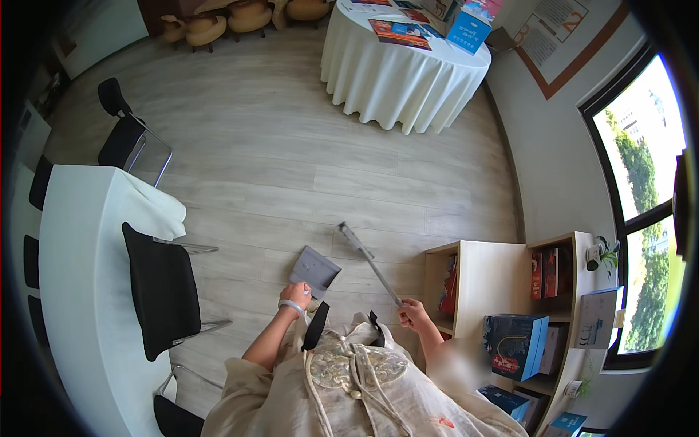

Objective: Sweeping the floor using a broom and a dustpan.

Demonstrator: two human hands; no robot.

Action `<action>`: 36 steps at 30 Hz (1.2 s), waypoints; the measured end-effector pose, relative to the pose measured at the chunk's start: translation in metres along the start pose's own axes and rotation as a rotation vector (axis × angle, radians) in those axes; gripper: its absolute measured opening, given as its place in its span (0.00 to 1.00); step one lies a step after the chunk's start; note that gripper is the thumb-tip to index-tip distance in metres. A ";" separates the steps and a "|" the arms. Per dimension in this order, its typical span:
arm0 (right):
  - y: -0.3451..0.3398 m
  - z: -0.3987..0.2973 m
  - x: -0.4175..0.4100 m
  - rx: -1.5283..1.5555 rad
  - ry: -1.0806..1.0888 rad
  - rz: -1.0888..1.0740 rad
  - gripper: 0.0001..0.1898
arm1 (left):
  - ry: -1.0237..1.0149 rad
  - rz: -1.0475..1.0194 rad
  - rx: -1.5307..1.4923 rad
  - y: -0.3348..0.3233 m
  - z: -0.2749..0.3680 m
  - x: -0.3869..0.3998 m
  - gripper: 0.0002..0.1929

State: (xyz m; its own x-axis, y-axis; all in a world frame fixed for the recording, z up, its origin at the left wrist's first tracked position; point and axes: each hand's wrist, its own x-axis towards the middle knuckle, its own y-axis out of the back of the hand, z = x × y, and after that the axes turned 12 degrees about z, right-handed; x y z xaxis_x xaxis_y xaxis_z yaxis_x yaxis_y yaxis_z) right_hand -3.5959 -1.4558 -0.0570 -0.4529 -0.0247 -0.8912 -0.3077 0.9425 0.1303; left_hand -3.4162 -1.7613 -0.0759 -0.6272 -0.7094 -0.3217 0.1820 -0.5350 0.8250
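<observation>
My left hand (295, 295), with a pale bangle on the wrist, is closed around the handle of a grey dustpan (315, 271). The pan is in front of me, its open side facing right; whether it touches the floor I cannot tell. On the right, my right hand (413, 315) grips the grey handle of a broom (373, 267). The broom slants up and left from that hand, its narrow head beyond the dustpan and to its right. Wood-look floor (262, 164) lies under both tools.
A white-clothed table (71, 273) with black chairs (164, 289) runs along the left. To the right stand wooden shelves (491, 278) with boxes, beside a window. A round table (404, 82) with a white cloth stands ahead, and tan seats (248, 16) are beyond at the upper left.
</observation>
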 end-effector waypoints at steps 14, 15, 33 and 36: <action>-0.055 -0.029 -0.001 -0.374 -0.059 -0.082 0.25 | 0.013 -0.069 -0.012 0.012 -0.021 0.046 0.04; -0.042 -0.033 0.000 -0.215 -0.123 -0.116 0.24 | -0.003 -0.069 -0.020 0.013 -0.019 0.049 0.05; -0.006 -0.265 0.178 -0.169 0.209 0.064 0.19 | 0.094 0.110 -0.138 -0.059 0.112 0.126 0.10; -0.012 -0.299 0.219 -0.244 0.249 0.049 0.18 | 0.124 0.088 -0.264 -0.066 0.148 0.138 0.10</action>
State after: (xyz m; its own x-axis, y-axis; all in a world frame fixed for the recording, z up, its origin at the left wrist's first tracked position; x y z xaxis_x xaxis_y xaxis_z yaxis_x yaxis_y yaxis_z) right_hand -3.9414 -1.5724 -0.1238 -0.6528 -0.0902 -0.7522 -0.4578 0.8381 0.2967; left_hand -3.6269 -1.7558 -0.1054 -0.5064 -0.7999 -0.3221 0.4323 -0.5587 0.7078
